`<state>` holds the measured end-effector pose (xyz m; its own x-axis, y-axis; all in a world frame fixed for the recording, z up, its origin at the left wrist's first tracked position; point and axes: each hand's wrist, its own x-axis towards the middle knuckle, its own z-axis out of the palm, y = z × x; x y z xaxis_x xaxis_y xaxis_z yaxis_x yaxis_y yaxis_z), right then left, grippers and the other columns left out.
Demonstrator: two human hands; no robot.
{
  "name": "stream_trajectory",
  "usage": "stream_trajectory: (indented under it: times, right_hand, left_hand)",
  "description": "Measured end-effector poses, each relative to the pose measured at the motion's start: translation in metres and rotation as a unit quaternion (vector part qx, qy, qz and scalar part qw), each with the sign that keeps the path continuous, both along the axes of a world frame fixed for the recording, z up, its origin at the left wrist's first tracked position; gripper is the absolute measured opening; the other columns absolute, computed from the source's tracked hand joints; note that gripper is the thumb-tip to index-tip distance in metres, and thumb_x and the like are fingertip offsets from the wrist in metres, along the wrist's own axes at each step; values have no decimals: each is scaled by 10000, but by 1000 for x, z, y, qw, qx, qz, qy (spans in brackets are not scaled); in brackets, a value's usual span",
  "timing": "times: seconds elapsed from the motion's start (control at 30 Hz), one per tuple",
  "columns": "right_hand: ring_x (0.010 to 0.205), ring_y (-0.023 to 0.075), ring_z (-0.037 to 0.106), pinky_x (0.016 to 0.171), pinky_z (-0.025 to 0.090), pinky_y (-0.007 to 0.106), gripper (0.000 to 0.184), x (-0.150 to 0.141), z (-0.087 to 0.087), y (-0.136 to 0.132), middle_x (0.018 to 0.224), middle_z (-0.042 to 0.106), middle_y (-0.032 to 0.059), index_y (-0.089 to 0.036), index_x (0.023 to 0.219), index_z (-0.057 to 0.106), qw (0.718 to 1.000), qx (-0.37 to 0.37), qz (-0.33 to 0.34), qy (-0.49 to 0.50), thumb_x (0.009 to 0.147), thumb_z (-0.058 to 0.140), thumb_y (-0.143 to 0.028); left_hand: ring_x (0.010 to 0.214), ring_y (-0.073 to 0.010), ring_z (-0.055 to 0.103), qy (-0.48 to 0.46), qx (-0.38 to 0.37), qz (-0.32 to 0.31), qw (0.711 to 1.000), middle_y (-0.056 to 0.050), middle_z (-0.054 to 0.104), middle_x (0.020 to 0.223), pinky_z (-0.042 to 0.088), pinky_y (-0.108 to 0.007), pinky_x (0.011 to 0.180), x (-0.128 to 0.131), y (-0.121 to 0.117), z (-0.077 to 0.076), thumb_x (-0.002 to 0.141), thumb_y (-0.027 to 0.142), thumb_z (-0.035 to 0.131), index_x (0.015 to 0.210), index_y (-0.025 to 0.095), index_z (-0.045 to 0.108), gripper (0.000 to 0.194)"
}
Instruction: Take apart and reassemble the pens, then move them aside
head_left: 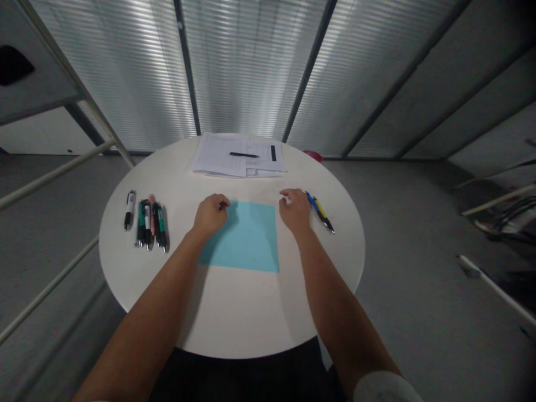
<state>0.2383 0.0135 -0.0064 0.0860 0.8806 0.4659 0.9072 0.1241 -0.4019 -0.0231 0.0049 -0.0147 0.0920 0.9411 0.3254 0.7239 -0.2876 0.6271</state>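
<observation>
A light blue sheet of paper (247,240) lies flat in the middle of the round white table. At its upper left corner is my left hand (211,215), fingers curled together over the edge; a small dark spot shows by the fingertips, and whether it is an object or shadow I cannot make out. My right hand (295,209) hovers just off the sheet's upper right corner, fingers bent and a little apart, with nothing visible in it. Right beside that hand lie a blue pen (315,204) and a yellow pen (322,209), close together.
Several green, white and pink pens (153,226) are grouped on the left of the table (234,324), with a single white-and-black pen (129,211) apart from them. Printed papers (220,156) with a black pen (244,154) on top lie at the far edge. White metal rails (54,173) stand left.
</observation>
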Motion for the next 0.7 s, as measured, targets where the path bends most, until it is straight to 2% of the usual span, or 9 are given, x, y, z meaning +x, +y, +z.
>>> stream_trajectory:
  times: [0.07, 0.13, 0.3, 0.43, 0.53, 0.6, 0.7]
  right_hand:
    - [982, 231, 547, 906, 398, 378, 279, -8, -6, 0, 1045, 651, 89, -205, 1025, 678, 997, -41, 71, -14, 816, 499, -162]
    - [999, 234, 542, 911, 397, 383, 271, -11, -11, 1, 1043, 654, 81, -223, 1012, 692, 992, -72, 98, -25, 821, 507, -170]
    - [996, 229, 542, 917, 397, 384, 279, -8, -16, 5, 1032, 658, 80, -226, 1002, 705, 990, -92, 107, -19, 830, 497, -156]
    - [987, 225, 543, 912, 400, 383, 283, -7, -16, 7, 1032, 660, 75, -228, 992, 703, 990, -93, 103, -13, 814, 502, -138]
    - [982, 225, 544, 910, 398, 381, 284, -8, -16, 7, 1034, 660, 77, -228, 996, 706, 990, -92, 103, -16, 819, 502, -141]
    - [978, 226, 545, 911, 396, 380, 282, -8, -15, 6, 1038, 661, 77, -227, 996, 710, 990, -91, 104, -18, 825, 500, -146]
    - [981, 225, 546, 915, 394, 378, 284, -8, -14, 5, 1042, 661, 72, -229, 997, 712, 990, -91, 105, -17, 829, 497, -151]
  left_hand:
    - [827, -200, 594, 25, 2, 25, 999, -54, 664, 849, 448, -318, 781, 0, -2, 4, 720, 112, 464, 829, 190, 678, 253]
    - [881, -228, 584, 64, -2, 71, 995, -68, 660, 873, 428, -355, 813, -1, -5, 11, 730, 113, 464, 853, 196, 682, 264]
    - [1146, -351, 455, 118, -5, 270, 956, -141, 582, 1137, 332, -499, 934, -5, -18, 29, 757, 209, 518, 979, 206, 671, 270]
    - [1267, -398, 359, 130, 7, 384, 914, -208, 459, 1317, 248, -572, 1004, -14, -22, 30, 769, 297, 525, 1130, 150, 606, 398]
    - [1344, -416, 282, 141, -15, 415, 899, -250, 379, 1418, 181, -616, 1040, -21, -21, 23, 777, 331, 507, 1197, 115, 555, 475]
    - [1352, -434, 272, 147, -53, 411, 898, -272, 418, 1389, 172, -628, 1039, -24, -19, 19, 777, 358, 507, 1187, 96, 556, 489]
    - [1290, -444, 353, 168, -90, 387, 902, -286, 514, 1282, 224, -620, 1005, -26, -17, 16, 780, 389, 502, 1136, 81, 578, 477]
